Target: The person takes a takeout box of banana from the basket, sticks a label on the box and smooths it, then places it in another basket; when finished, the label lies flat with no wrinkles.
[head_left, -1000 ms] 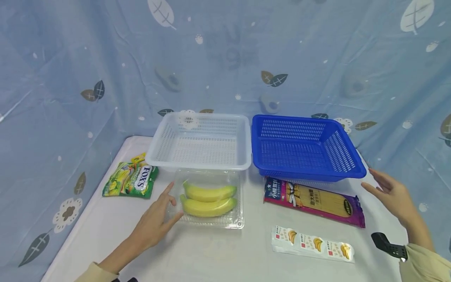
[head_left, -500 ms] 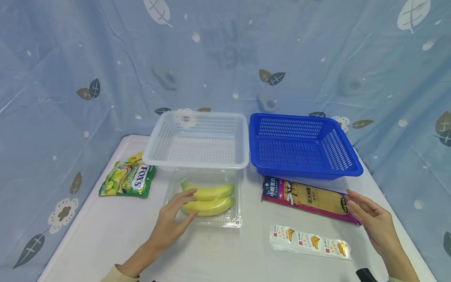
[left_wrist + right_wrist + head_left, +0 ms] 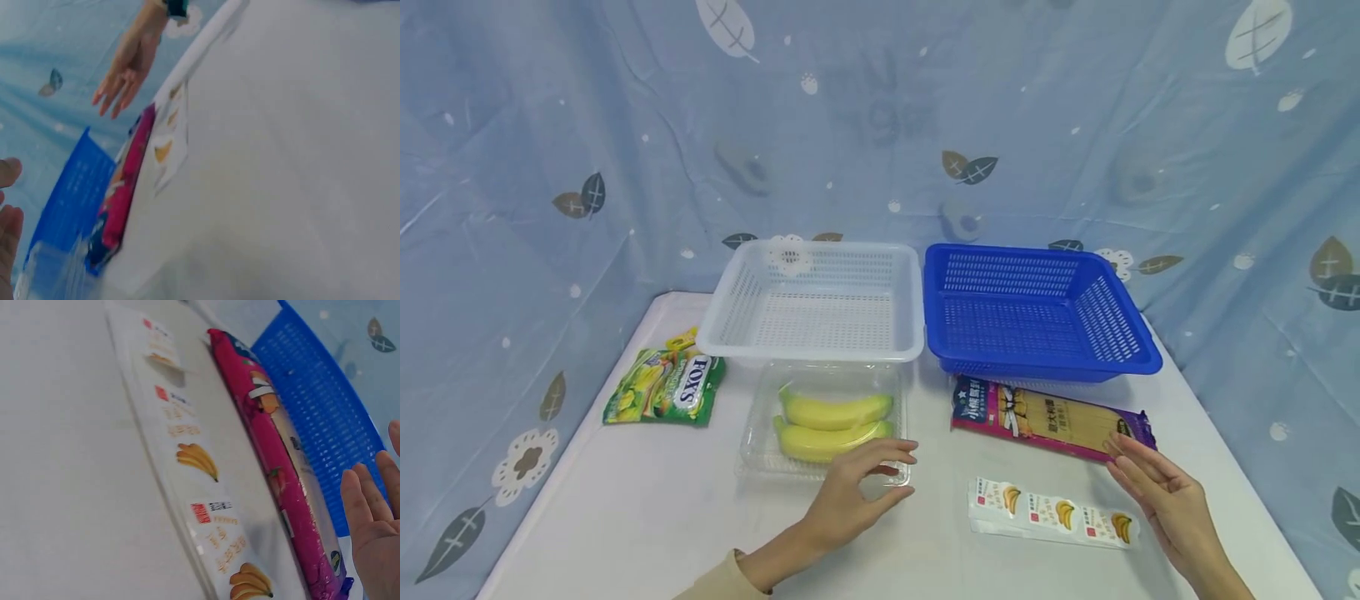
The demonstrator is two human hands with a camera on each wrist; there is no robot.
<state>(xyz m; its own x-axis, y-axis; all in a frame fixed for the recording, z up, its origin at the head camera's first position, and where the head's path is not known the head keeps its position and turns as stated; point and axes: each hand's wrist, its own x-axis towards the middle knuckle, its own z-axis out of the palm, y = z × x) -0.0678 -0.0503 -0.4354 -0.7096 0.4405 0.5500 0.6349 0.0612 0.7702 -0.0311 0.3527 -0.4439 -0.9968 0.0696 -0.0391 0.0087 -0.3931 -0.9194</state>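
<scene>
In the head view my left hand [image 3: 847, 502] hovers at the lower right corner of a clear plastic box [image 3: 752, 442], fingers loosely bent with nothing in them. Two bananas [image 3: 838, 412] lie inside that box. My right hand [image 3: 1168, 504] is raised near the right end of a purple pack of spaghetti [image 3: 1052, 421], its fingers extended and holding nothing. A strip of white packets printed with bananas [image 3: 1052, 514] lies on the table to the left of the right hand. The right wrist view shows the banana-print strip [image 3: 187, 462] beside the spaghetti pack [image 3: 275, 469].
Behind the box stands a white basket [image 3: 812, 346], and a blue basket [image 3: 1045, 358] stands at its right. A green FOX'S candy bag [image 3: 662, 387] lies at the left, with a small yellow packet [image 3: 681, 340] behind it. A blue patterned curtain [image 3: 850, 125] surrounds the white table.
My left hand has moved right, from the box's left side across the bananas to its lower right corner. My right hand has come left and nearer, from beside the blue basket.
</scene>
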